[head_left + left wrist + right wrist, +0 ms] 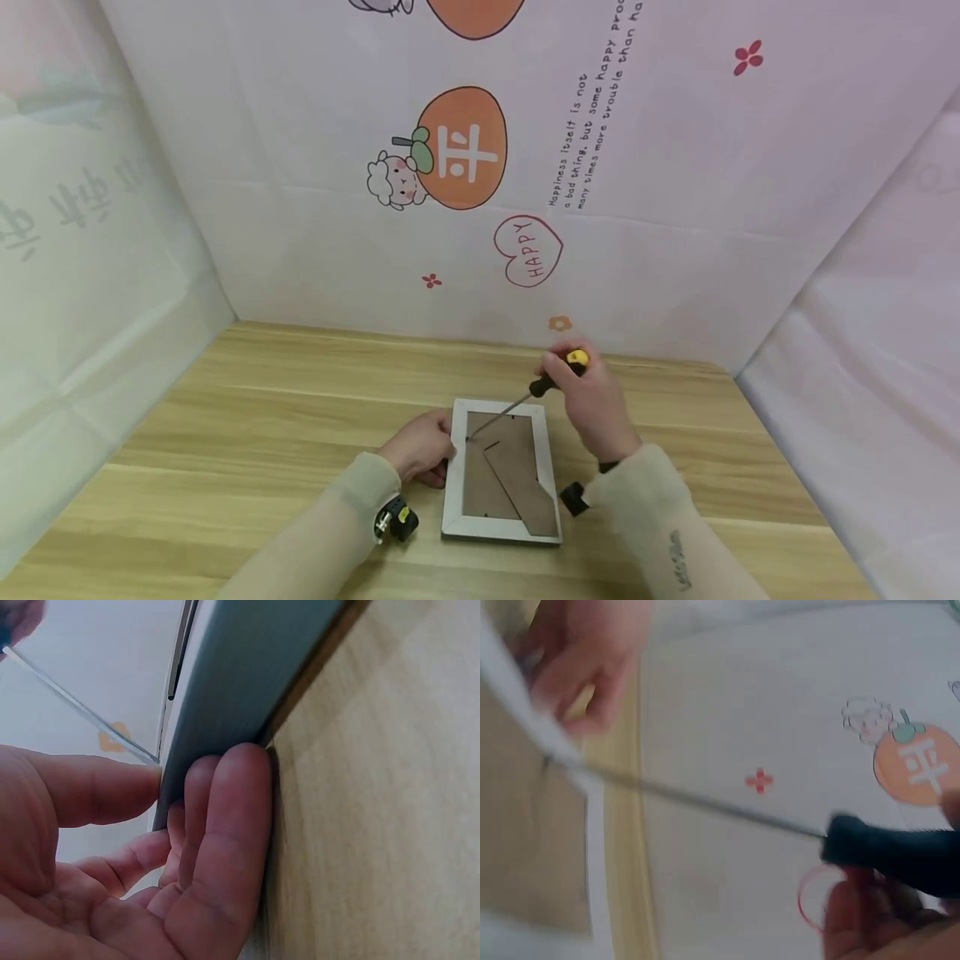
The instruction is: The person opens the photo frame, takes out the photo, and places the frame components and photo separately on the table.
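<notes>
A picture frame (498,527) with a white border lies face down on the table, its brown backing board (504,492) showing. My left hand (422,447) holds its left edge; in the left wrist view the thumb (112,787) is at the upper edge and curled fingers are against the side. A screwdriver (504,412) with a black and yellow handle is in the grip of my right hand (592,400). Its shaft slants down left, the tip at a small dark tab (467,439) on the inner left border. In the right wrist view the shaft (727,808) is blurred.
A thin dark stand strip (504,487) runs across the backing, with small dark tabs along the border. The wood-grain table (225,450) reaches a printed white cloth (337,250) at the back, with more white cloth on both sides.
</notes>
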Demonstrator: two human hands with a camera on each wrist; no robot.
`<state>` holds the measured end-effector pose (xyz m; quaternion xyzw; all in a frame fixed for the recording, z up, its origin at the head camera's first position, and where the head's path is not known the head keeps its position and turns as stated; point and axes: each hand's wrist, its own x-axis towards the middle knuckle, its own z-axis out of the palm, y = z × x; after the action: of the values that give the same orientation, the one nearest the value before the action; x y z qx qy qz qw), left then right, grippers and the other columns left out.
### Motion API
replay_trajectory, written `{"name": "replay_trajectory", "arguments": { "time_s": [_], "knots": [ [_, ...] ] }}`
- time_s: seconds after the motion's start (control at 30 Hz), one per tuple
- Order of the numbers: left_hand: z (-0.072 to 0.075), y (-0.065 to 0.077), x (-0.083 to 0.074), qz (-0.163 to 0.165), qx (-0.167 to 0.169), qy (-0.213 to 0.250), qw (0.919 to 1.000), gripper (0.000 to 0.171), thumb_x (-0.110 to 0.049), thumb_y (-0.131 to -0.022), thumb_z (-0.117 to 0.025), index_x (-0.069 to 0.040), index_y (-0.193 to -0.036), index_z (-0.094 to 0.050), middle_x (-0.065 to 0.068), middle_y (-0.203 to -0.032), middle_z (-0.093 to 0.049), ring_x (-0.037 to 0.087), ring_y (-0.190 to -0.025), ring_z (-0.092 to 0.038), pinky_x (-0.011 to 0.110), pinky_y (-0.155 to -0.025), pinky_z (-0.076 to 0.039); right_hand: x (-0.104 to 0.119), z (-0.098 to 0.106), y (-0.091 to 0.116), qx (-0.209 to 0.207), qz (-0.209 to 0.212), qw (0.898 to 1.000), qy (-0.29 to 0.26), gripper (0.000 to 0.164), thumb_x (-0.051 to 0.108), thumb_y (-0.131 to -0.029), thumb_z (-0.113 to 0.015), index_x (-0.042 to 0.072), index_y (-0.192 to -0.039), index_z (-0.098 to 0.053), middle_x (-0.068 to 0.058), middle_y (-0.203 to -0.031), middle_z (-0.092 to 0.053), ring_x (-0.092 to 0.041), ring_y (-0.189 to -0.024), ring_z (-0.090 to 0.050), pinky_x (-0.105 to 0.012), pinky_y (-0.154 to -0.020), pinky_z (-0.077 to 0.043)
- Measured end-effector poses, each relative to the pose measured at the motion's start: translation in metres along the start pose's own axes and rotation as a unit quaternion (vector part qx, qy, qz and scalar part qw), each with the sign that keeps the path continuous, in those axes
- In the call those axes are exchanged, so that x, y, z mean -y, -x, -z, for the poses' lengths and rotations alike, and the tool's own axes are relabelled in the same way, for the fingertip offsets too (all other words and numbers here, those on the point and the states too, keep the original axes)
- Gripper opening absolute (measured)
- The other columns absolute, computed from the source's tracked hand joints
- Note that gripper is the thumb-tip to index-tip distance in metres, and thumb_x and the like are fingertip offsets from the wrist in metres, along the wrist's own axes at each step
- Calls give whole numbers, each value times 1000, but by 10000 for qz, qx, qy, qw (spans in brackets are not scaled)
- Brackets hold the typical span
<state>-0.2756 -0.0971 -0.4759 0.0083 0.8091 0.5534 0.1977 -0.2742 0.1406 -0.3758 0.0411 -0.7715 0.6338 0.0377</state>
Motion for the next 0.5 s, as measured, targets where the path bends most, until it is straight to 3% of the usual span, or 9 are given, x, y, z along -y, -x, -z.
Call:
{"name": "replay_trajectory", "arguments": {
  "time_s": [0.17,0.5],
  "knots": [
    [0,-1,-1,54,8,11,10000,17,8,-82,-56,-1,-95,-50,18,-77,-58,24,-56,-56,35,-46,-56,-10,35,12,439,-369,9921,1114,53,37,-99,-62,8,-139,-43,-17,-123,-56,-29,-98,-61,-40,-85,-50],
    [1,2,-4,101,10,15,9999,16,8,-83,-57,-2,-93,-49,18,-78,-57,24,-57,-56,35,-48,-56,-29,65,21,382,-210,9820,1836,50,46,-94,-68,7,-124,-59,-14,-110,-62,-29,-91,-61,-37,-69,-51]
  ]
}}
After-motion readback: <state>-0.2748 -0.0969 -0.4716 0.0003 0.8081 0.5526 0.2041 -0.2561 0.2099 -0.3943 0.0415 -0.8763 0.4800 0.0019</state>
